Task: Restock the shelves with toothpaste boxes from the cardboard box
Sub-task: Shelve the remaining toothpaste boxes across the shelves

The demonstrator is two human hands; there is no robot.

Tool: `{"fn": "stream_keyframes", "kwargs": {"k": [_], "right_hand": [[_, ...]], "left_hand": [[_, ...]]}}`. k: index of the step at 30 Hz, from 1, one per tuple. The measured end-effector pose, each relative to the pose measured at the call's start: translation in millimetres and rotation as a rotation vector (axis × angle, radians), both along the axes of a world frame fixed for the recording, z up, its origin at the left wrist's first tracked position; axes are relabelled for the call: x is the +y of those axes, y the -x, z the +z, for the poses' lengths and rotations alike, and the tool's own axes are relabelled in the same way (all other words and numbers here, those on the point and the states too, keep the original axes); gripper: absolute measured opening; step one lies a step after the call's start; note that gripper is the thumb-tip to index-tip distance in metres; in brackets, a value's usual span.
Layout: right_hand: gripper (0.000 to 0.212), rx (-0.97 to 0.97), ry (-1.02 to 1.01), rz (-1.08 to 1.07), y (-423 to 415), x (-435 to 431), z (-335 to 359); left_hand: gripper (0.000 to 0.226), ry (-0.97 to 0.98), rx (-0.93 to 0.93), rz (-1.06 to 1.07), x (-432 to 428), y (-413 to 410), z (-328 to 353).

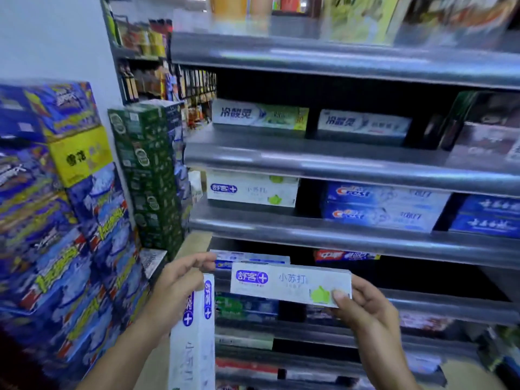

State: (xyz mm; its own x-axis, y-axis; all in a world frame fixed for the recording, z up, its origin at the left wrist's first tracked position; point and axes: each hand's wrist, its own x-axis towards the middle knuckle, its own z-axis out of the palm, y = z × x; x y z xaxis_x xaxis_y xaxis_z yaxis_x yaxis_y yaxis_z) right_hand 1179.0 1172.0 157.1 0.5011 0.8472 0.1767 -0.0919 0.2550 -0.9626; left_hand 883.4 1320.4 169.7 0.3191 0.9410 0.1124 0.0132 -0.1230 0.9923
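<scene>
My right hand (363, 308) pinches the right end of a white toothpaste box (289, 284) with a purple logo and a green leaf, held level in front of the shelves. My left hand (180, 285) grips a second white toothpaste box (194, 333) of the same brand, which hangs upright. Its fingertips reach towards the left end of the level box; whether they touch it I cannot tell. A matching stack of the same white boxes (253, 190) lies on the middle shelf (309, 229), at its left end. The cardboard box is out of view.
Blue Crest boxes (382, 206) fill the middle shelf to the right, with other toothpaste brands (259, 114) on the shelf above and on lower shelves. Stacked blue and yellow cases (56, 206) and a green case stack (149, 173) stand close on the left.
</scene>
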Motion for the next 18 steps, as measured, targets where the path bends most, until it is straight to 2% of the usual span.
{"fn": "stream_keyframes", "kwargs": {"k": [3,5,10,15,18], "right_hand": [[0.037,0.009,-0.056,0.018,11,12,15],[0.046,-0.003,-0.076,0.031,17,19,25],[0.054,-0.061,-0.123,0.035,35,30,49],[0.047,-0.112,-0.204,0.032,52,44,75],[0.039,-0.232,-0.225,-0.052,53,59,88]], "left_hand": [[0.054,-0.021,0.007,-0.112,1,1,23],[0.056,-0.059,-0.008,-0.161,2,4,34],[0.055,-0.081,-0.109,-0.135,8,15,49],[0.054,-0.102,-0.182,-0.079,13,21,73],[0.056,-0.119,-0.167,-0.053,24,24,86]]}}
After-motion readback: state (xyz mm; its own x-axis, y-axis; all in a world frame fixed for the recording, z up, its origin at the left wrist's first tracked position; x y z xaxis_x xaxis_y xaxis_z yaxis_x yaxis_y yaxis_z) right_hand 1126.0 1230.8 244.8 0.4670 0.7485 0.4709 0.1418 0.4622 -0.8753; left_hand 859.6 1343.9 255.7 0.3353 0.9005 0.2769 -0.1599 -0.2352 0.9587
